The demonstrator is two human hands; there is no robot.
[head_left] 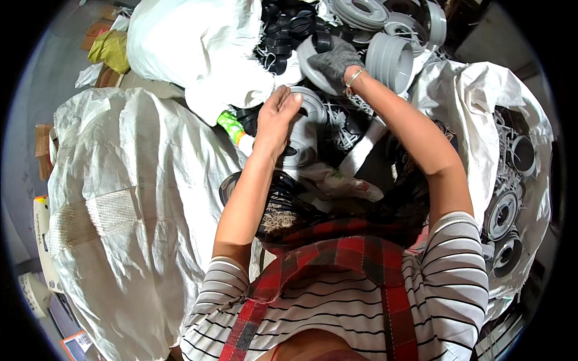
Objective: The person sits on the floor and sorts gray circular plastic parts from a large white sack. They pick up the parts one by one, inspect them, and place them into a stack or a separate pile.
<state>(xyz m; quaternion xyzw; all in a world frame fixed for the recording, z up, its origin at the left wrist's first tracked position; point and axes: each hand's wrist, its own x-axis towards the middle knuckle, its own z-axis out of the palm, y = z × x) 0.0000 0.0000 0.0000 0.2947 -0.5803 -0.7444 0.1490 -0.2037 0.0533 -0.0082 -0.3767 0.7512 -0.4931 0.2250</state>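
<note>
Head view: two hands, two grey parts

I see three big white sacks. The right sack (pixel 463 90) is open, with at least three round parts (pixel 494 218) and thin pale strips (pixel 504 141) inside. By the right edge of the top sack (pixel 186 48) is a heap of black rings (pixel 282 47), too many to count. The left sack (pixel 132 198) hides what it holds.

The person's bare left hand (pixel 278 119) lies on one grey drum (pixel 303 143), near the top sack's lower right corner; I can't tell if it grips. The drum's long side runs toward the person, its rim end pointing away. The gloved right hand (pixel 336 63) holds one pale ring (pixel 310 74), tilted on edge.
</note>
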